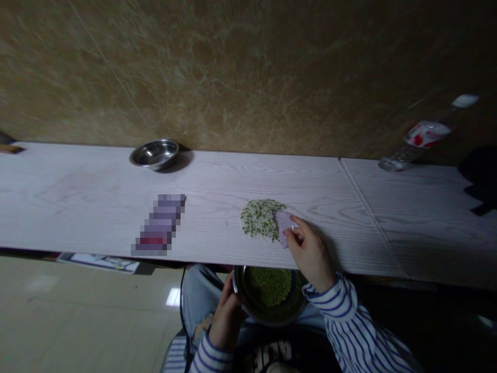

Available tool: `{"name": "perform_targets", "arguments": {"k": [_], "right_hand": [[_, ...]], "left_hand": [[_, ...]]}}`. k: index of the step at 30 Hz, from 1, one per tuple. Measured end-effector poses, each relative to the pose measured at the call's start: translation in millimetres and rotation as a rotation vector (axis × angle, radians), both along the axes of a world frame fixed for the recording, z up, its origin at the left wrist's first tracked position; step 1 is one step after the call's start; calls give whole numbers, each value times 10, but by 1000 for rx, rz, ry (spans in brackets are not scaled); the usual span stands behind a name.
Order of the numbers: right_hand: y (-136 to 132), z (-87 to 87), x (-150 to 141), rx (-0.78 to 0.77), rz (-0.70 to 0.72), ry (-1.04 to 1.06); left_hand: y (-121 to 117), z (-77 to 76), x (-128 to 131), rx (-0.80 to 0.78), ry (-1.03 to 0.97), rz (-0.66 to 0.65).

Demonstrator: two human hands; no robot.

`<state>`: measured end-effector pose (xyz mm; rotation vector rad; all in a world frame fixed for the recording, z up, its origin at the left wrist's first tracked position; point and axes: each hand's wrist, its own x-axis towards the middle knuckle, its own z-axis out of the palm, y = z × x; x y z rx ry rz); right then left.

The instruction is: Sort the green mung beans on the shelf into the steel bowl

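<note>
A spread of green beans mixed with white grains [261,219] lies on the pale wooden counter [209,207]. My right hand [310,251] pinches a flat, pale purple card-like piece [284,228] between thumb and fingers. That piece touches the right edge of the spread; its exact kind I cannot make out. Below the counter's front edge, my left hand [227,311] grips the left rim of a metal bowl [267,318] over my lap. Green beans [269,285] cover the bowl's bottom. Part of the bowl's right side is hidden behind my right sleeve.
Near the wall stands a small steel bowl [155,154]. A blurred-out purple rectangular thing [160,225] lies left of the grains. To the right, a clear plastic bottle [425,135] with a red and white label stands close to a dark object [481,176].
</note>
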<state>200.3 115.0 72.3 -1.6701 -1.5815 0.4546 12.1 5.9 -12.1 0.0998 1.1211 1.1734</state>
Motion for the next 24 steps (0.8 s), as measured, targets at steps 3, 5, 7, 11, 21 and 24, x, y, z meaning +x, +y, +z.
{"name": "perform_targets", "arguments": {"k": [3,5,7,11,21,24], "right_hand": [[-2,31,-8,5,16,-22],[-6,50,-10,14,26,-31],[-14,66,-14,21,42,-33],[-36,97,-26,37,70,-29],[-93,167,29,28,119,-48],[-82,177,118,36,100,-59]], "left_hand": [[1,-12,-5,1,-11,19],[2,-14,-9,-8,-16,21],[2,-11,-11,0,-20,11],[-3,1,-6,23,-29,8],[-2,49,3,2,1,11],[4,45,-5,11,-2,2]]}}
